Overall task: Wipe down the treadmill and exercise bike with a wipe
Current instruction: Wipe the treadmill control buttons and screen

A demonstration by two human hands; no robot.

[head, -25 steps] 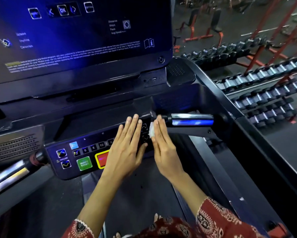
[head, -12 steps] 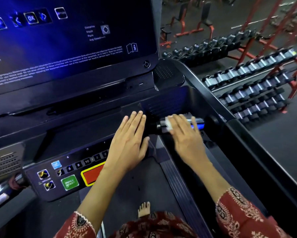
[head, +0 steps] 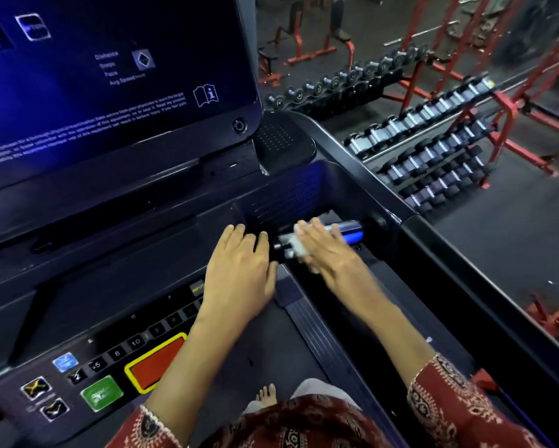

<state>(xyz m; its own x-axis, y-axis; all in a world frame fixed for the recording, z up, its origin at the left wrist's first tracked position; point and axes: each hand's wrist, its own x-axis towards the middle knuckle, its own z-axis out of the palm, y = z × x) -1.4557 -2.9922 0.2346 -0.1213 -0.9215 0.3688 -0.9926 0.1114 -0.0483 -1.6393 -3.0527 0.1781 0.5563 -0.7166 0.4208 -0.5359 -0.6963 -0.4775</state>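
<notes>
The white wipe (head: 299,248) sits under the right grip (head: 331,258), whose blurry fingers seem flat, on the shiny handle (head: 349,232). The left grip (head: 239,273) lies flat, empty, beside it. I think the treadmill (head: 126,270) is mid-wipe and the bike is left.

Glossy metal grip bar (head: 346,230), matt plastic console (head: 110,286), soft white wipe (head: 299,247), patterned cloth sleeve (head: 449,402).

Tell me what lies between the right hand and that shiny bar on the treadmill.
A white wipe, seen in the head view: the right hand presses it against the shiny bar.
</notes>
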